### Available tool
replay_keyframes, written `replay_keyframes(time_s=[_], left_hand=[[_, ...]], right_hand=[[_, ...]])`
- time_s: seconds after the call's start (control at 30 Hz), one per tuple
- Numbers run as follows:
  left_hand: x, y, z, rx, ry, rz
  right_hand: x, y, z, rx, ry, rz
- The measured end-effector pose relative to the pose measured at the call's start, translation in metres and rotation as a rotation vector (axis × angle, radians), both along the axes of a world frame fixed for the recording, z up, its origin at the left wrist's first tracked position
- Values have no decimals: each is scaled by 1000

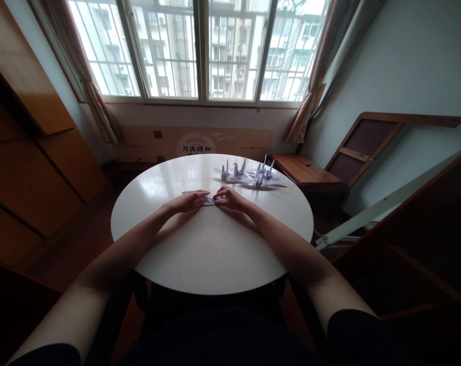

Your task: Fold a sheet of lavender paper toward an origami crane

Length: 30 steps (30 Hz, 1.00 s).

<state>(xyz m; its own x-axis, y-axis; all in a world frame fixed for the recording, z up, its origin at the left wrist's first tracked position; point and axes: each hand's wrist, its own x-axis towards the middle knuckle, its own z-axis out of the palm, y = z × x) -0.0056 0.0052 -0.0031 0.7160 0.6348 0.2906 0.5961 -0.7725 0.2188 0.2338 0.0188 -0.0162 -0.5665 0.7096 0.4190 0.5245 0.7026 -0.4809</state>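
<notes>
A small piece of folded pale paper (208, 202) lies low over the white table, between my two hands. My left hand (192, 200) rests over its left part, fingers closed on it, and a tip of the paper shows past the knuckles. On the other side my right hand (229, 197) pinches the paper's right end between thumb and bent fingers. Much of the paper is hidden under both hands, so its full shape cannot be made out. Several folded paper cranes (258, 178) stand grouped just beyond my right hand.
The round white table (215, 259) stands in front of me. Behind it a printed cardboard panel (253, 145) leans below the barred window (200, 51). To the right are a low wooden cabinet (304, 170) and a leaning wooden frame (367, 142); wooden cupboards (32, 168) line the left.
</notes>
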Motion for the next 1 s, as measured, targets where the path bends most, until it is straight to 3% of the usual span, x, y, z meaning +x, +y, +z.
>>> replay_keyframes(time_s=[0.3, 0.57, 0.83, 1.0], left_hand=[[-3, 5, -2, -147, 53, 67], [-1, 1, 3, -260, 291, 333], [-9, 6, 5, -209, 258, 438], [-14, 3, 12, -69, 151, 496]], right_hand=[[3, 2, 1, -27, -16, -31], [2, -7, 12, -16, -86, -99], [3, -13, 21, 18, -113, -155], [2, -19, 27, 30, -173, -182]])
